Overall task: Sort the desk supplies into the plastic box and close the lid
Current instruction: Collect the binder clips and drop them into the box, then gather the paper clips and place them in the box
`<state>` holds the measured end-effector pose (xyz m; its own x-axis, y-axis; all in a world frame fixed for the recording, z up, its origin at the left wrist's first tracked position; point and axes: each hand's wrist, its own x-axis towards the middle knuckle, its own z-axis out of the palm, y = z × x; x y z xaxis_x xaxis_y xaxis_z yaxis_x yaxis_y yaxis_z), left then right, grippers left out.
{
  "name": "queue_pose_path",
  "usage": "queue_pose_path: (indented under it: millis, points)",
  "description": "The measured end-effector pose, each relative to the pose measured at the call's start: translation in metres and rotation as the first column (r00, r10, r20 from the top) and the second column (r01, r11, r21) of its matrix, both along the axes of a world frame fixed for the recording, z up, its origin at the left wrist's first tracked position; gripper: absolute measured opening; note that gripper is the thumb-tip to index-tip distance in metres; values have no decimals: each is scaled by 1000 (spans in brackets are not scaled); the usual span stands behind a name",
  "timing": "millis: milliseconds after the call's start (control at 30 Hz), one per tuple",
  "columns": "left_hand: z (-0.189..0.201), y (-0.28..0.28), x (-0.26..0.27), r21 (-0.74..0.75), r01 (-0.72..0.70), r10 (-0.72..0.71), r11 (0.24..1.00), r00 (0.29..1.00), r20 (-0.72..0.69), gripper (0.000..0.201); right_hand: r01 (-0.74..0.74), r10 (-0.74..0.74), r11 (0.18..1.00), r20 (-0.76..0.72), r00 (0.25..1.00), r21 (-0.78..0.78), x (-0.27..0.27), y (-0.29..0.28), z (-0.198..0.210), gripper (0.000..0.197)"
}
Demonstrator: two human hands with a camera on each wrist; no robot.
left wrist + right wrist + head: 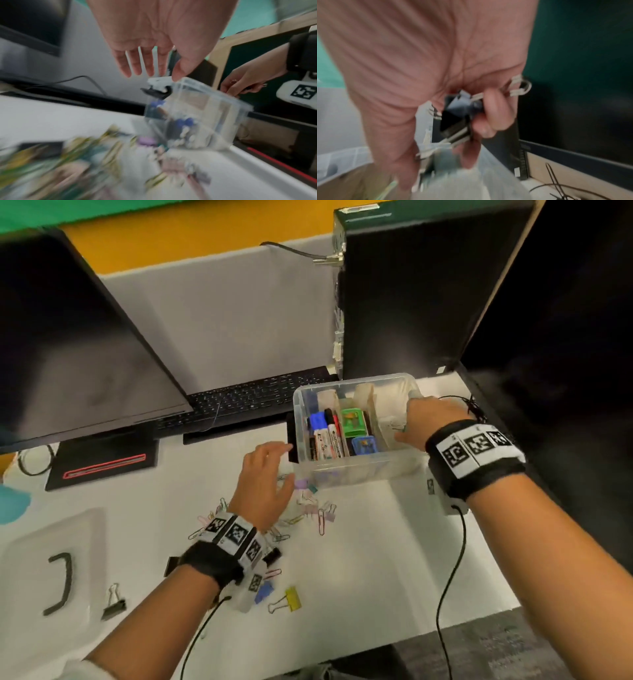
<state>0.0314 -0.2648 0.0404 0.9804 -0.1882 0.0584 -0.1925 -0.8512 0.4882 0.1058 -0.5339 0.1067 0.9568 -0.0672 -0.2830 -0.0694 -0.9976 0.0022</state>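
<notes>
The clear plastic box [342, 470] stands open mid-desk, with markers [327, 436] and small green and blue cases [354, 422] in its compartments. My right hand [411, 426] is over the box's right compartment and grips a bunch of black binder clips [455, 108] with silver handles. My left hand [281, 467] hovers by the box's front left corner with straight, spread fingers [137, 65] and holds nothing. Under it lies a pile of coloured paper clips [322, 515]. The left wrist view shows the box [197, 111] just past the thumb tip.
The box lid [68, 529] lies at the left with a black latch [61, 580] on it. Loose black [114, 602], blue [263, 590] and yellow [291, 601] binder clips lie near the front. Monitor [68, 337], keyboard [253, 398] and PC tower [411, 296] stand behind.
</notes>
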Motion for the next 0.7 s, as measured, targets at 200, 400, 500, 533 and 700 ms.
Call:
queue_pose_path:
  millis: [200, 400, 500, 533, 700]
  points:
    - [-41, 54, -26, 206, -50, 94, 977, 973, -211, 60, 40, -77, 984, 210, 975, 173, -4, 12, -18, 39]
    - [-48, 41, 0, 296, 179, -121, 938, 971, -204, 60, -457, 252, 839, 533, 808, 296, -77, 86, -43, 6]
    - [-54, 27, 18, 296, 381, -298, 876, 910, -289, 78, -543, 426, 788, 378, 822, 290, -93, 116, -97, 11]
    - [-56, 23, 23, 302, 413, -322, 859, 895, -308, 80, -544, 451, 792, 335, 827, 278, -94, 122, -114, 12]
    - [-63, 23, 30, 367, 512, -372, 777, 843, -388, 90, -462, 427, 862, 192, 883, 206, -95, 142, -156, 24]
